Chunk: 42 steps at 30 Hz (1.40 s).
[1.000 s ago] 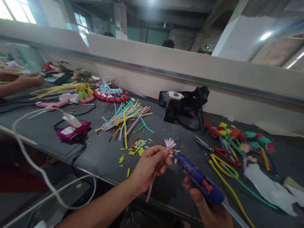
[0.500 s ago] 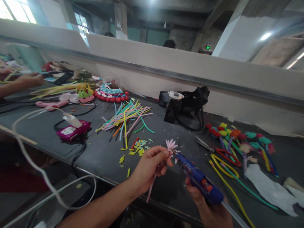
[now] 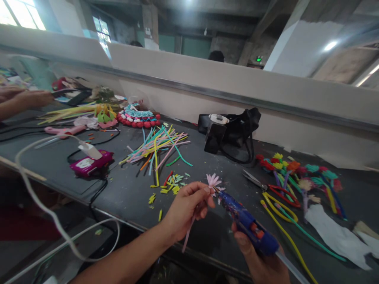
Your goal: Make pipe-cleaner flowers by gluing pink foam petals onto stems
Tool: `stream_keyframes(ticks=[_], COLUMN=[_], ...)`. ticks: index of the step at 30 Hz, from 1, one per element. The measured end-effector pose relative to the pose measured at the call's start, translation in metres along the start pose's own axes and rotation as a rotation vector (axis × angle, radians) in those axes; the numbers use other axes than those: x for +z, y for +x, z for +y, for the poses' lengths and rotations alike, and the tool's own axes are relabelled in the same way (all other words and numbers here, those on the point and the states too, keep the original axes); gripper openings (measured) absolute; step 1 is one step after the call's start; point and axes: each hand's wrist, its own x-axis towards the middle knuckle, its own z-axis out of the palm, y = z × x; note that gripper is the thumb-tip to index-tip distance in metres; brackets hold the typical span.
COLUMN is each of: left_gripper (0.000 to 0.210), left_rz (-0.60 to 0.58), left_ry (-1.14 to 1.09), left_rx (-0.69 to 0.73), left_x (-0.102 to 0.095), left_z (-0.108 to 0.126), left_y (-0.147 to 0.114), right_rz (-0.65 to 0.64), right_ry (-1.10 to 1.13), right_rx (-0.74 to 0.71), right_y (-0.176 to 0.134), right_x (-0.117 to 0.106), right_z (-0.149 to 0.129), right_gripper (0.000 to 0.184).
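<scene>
Pinched between the fingers of my left hand [image 3: 189,203] is a pale pink pipe-cleaner flower [image 3: 213,180], its petals fanned out above my fingertips and a pink stem [image 3: 188,236] hanging below. My right hand [image 3: 257,252] is wrapped round a blue hot glue gun [image 3: 247,223] with a clear glue stick [image 3: 291,268] coming out of its back end. The gun's nozzle points up and left, right at the base of the petals; whether it touches them I cannot tell. Cut yellow and green pieces [image 3: 170,188] lie just beyond my left hand.
Loose pipe cleaners [image 3: 160,146] are heaped at mid-table. Red-handled scissors [image 3: 284,193] and finished flowers [image 3: 293,169] lie to the right. A black bag [image 3: 239,130] and phone [image 3: 215,138] stand behind. On the left are a magenta power strip [image 3: 91,163], cables and a co-worker's hands [image 3: 29,100].
My hands, the flower and the glue gun have barely moved. At the far left, the co-worker's hands have shifted slightly.
</scene>
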Motion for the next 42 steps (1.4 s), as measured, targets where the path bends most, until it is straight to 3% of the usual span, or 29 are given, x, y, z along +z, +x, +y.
stream_keyframes(ticks=[9,17,23,42], left_gripper=[0.020,0.022,0.021,0.020], left_rz=[0.004,0.001,0.008,-0.003], left_ry=[-0.024,-0.008,0.001,0.006], left_rx=[-0.002,-0.001,0.002,0.005], left_x=[-0.0007,0.0004,0.0020,-0.0005], left_z=[-0.0001,-0.0007,0.0014,-0.0007], left_y=[0.0008,0.0012,0.0000,-0.0003], right_rz=[0.087,0.018,0.117,0.083], right_ry=[0.029,0.017,0.007,0.020], right_rx=[0.071,0.024,0.067,0.073], right_y=[-0.0037,-0.0015,-0.0075,-0.0045], right_x=[0.0030,0.0009,0.0048,0.0052], right_z=[-0.0061,-0.0024,0.0026,-0.0043], right_gripper=[0.031,0.030,0.028,0.032])
